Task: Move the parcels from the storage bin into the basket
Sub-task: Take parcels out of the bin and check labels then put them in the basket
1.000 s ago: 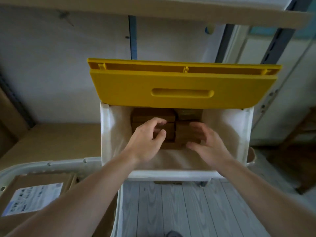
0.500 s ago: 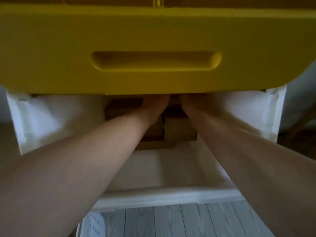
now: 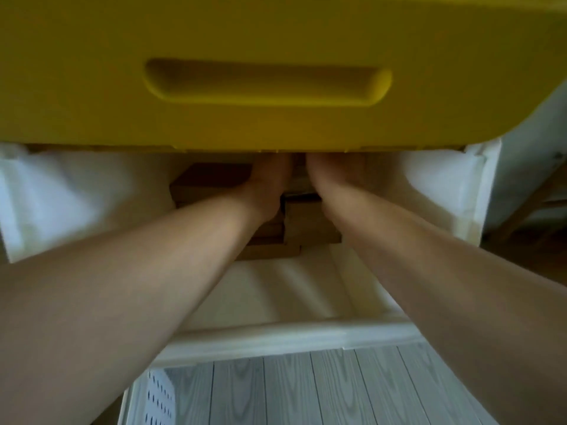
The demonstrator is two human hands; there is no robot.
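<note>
A white storage bin (image 3: 306, 335) with a raised yellow lid (image 3: 276, 124) fills the view. Brown cardboard parcels (image 3: 306, 222) are stacked at its back. Both my arms reach deep inside. My left hand (image 3: 267, 182) and my right hand (image 3: 331, 176) lie on the top of the stack, close together. Their fingers are hidden behind the lid's lower edge, so the grip cannot be made out. A corner of the white perforated basket (image 3: 159, 397) shows at the bottom left.
The lid's lower edge hangs low over the bin opening, just above my hands. Grey plank floor (image 3: 322, 391) lies below the bin's front rim. Something wooden (image 3: 534, 207) stands at the right beside the bin.
My head has moved much closer to the bin since a second ago. Both hands have gone from hovering over the parcels to reaching further back under the lid. Little differs from half a second ago.
</note>
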